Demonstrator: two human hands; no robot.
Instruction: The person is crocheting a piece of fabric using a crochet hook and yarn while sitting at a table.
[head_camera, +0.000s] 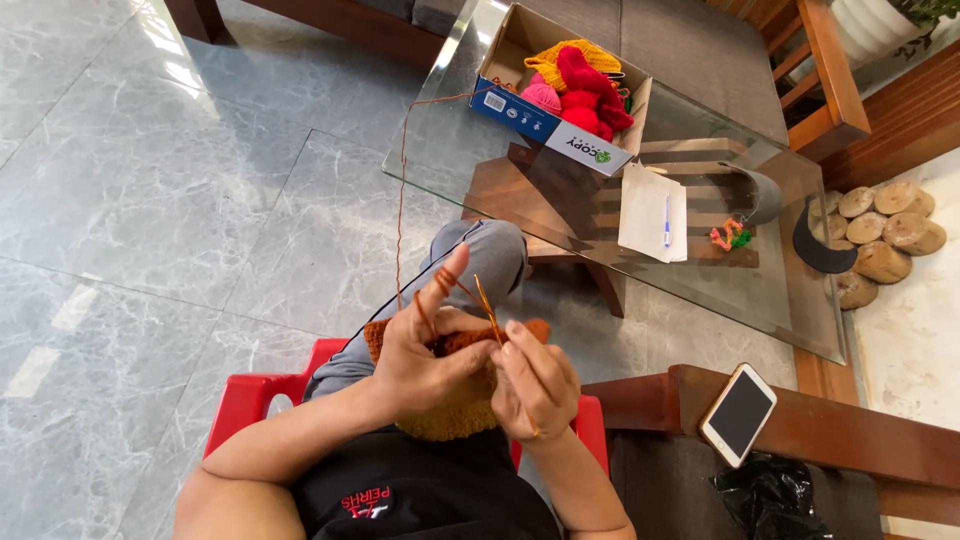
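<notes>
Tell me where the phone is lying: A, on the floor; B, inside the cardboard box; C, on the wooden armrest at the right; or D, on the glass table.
C: the phone lies face up on the wooden armrest, apart from the glass table and from the cardboard box, which holds yarn.

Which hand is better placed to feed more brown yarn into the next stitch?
Probably the left hand: the brown yarn from the box wraps over its raised index finger, while the right hand grips the crochet hook.
</notes>
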